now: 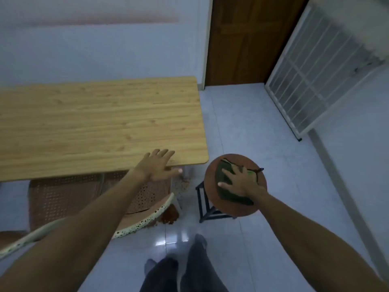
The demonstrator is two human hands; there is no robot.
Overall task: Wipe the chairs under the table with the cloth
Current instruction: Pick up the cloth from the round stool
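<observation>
A round brown stool [212, 199] on a black frame stands on the floor right of the table's near corner. A dark green cloth [223, 175] lies on its seat, and my right hand [242, 183] presses flat on the cloth with fingers spread. My left hand [157, 165] rests open on the near edge of the wooden table [101, 127], holding nothing. A brown perforated plastic chair [63, 194] with a pale curved backrest is tucked partly under the table, below my left arm.
Pale tiled floor [263, 131] stretches to the right of the table. A brown door [246, 39] is at the back. A white metal grille [311, 81] leans at the right. My legs [183, 270] show at the bottom. A brown smudge [169, 217] lies by the chair.
</observation>
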